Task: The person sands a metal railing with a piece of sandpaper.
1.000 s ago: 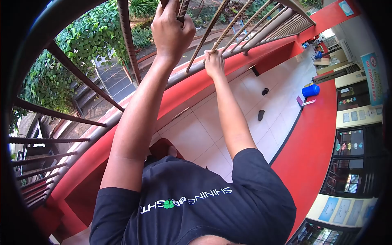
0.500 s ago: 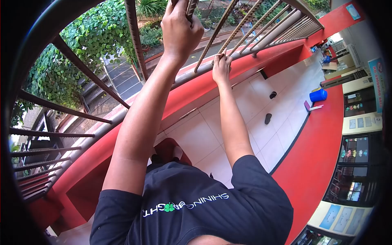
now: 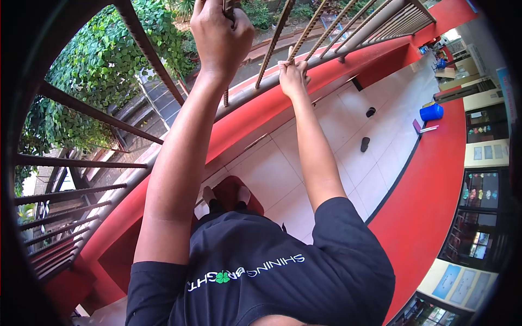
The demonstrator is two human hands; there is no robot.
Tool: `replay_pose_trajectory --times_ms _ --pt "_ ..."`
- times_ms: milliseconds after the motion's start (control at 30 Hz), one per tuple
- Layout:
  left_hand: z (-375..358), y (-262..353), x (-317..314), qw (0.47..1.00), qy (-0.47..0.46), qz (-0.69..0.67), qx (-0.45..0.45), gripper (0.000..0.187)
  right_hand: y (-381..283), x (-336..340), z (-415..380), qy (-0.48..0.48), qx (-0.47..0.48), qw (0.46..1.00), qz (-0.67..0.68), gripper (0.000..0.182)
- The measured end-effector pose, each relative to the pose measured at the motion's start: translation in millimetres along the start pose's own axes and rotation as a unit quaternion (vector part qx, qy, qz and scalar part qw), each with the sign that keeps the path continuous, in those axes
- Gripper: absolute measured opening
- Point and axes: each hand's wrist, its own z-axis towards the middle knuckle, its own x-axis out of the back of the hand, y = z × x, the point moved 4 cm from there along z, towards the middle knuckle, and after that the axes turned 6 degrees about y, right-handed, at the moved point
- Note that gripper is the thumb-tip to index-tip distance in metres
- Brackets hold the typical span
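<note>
My left hand [image 3: 222,38] is raised at the top, its fingers wrapped round a ribbed metal bar [image 3: 228,10] of the railing. Lower and to the right, my right hand [image 3: 294,80] is closed round the lower end of another ribbed bar [image 3: 305,33], just above the thick grey rail [image 3: 266,84]. Part of its grip is hidden by the hand itself. Both arms reach up and forward from the black shirt [image 3: 244,266].
My feet [image 3: 243,194] are on a red stool or block [image 3: 228,187] over pale tiles. Two dark slippers [image 3: 365,144] lie on the floor. A blue bucket [image 3: 431,112] and a pink item [image 3: 417,126] stand on the red ledge. Vines [image 3: 103,70] grow beyond the railing.
The view has shifted, bringing more of my feet into sight. My left hand appears further left and slightly lower; my right hand's fingers have changed position on the bar.
</note>
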Motion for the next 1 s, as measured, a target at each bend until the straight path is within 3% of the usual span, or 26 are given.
replay_pose_trajectory --times_ms 67,133,200,233,267,400,500,633,700,733,800,833,867,933,1000 --pt "-5.3 0.7 0.7 1.000 -0.005 -0.004 0.010 0.047 -1.4 5.1 -5.1 -0.055 -0.015 0.997 -0.050 0.040" --pt "-0.6 2.1 -0.8 1.000 0.005 -0.007 0.013 0.047 0.0 3.9 -5.4 -0.044 -0.009 0.997 -0.059 0.047" --pt "-0.1 5.3 2.5 0.998 -0.016 -0.017 0.061 0.046 19.2 -12.4 -14.2 -0.157 -0.082 0.979 -0.101 0.056" --pt "1.8 5.7 2.1 0.994 -0.038 -0.023 0.104 0.046 19.1 -9.1 -21.7 -0.123 -0.048 0.988 -0.085 0.066" --pt "3.0 6.8 2.2 0.994 -0.035 -0.027 0.098 0.046 20.5 -14.3 -27.7 -0.117 -0.074 0.989 -0.056 0.074" --pt "-2.8 3.5 5.7 0.999 -0.036 0.018 0.010 0.051 32.6 -23.3 -35.3 -0.090 -0.097 0.991 -0.036 0.076" --pt "-0.5 6.9 0.1 0.999 -0.019 0.005 -0.049 0.059 61.7 -16.1 -13.5 0.079 -0.077 0.990 0.091 0.079" --pt "-1.7 6.0 -0.5 0.999 -0.028 -0.027 0.019 0.062 75.8 20.8 22.0 0.152 -0.078 0.980 0.098 0.075" --pt "-2.4 6.3 -2.0 0.998 -0.012 0.014 -0.059 0.064 66.7 36.1 56.3 0.207 -0.007 0.972 0.109 0.067" --pt "-3.1 9.1 -1.5 0.998 -0.014 0.015 -0.060 0.064 48.8 51.1 65.2 0.202 0.017 0.971 0.125 0.063" --pt "-2.4 7.6 -3.0 0.999 -0.034 -0.014 0.038 0.064 42.6 45.1 85.0 0.139 0.014 0.984 0.112 0.056" --pt "-5.1 -3.2 -3.4 0.997 -0.048 0.054 -0.036 0.064 60.8 19.9 87.2 0.116 0.009 0.988 0.103 0.053" --pt "-2.8 -3.2 -4.1 0.998 -0.029 0.015 -0.055 0.052 66.5 4.1 80.3 0.093 0.003 0.991 0.094 0.050" --pt "-3.8 -1.3 -5.2 0.999 -0.019 -0.018 -0.026 0.048 86.5 -15.9 48.5 -0.003 -0.073 0.997 -0.030 0.047" --pt "-4.9 -4.5 -7.7 1.000 -0.017 -0.014 -0.022 0.046 89.0 -17.8 51.0 -0.033 -0.096 0.994 -0.031 0.048"
